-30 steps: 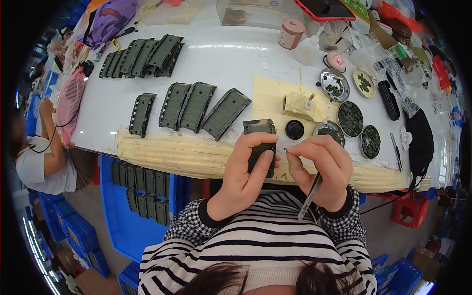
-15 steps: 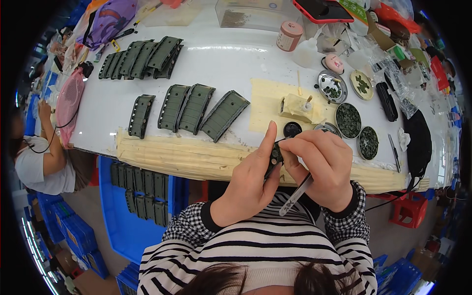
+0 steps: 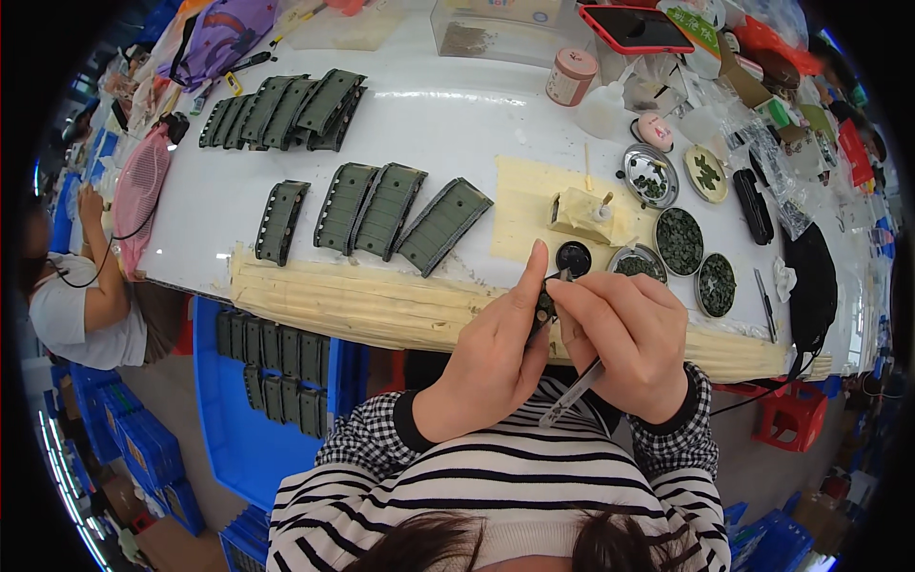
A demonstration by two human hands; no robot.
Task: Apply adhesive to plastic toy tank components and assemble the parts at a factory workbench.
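My left hand (image 3: 481, 357) is closed around a small dark green part (image 3: 545, 307) with pale round spots, most of it hidden by the fingers. My right hand (image 3: 629, 343) pinches against that part and grips a slim silvery tool (image 3: 572, 393), whose rear end sticks out below the palm. Just beyond the fingertips sits a small round black dish (image 3: 573, 257). Beside it, an open round tin (image 3: 639, 262) holds small dark green pieces. Two more tins (image 3: 679, 240) (image 3: 716, 285) of such pieces stand to the right.
Curved green ribbed panels (image 3: 386, 212) lie at the left of the white table, with more (image 3: 286, 110) behind. A taped block (image 3: 581, 215) stands on yellow paper. A blue crate (image 3: 257, 448) with more panels is below left. Another person (image 3: 86, 305) sits at far left.
My head view has shifted slightly, moving the table's things a little right in the picture. Both hands stay together at the green part, with the right fingers slightly repositioned.
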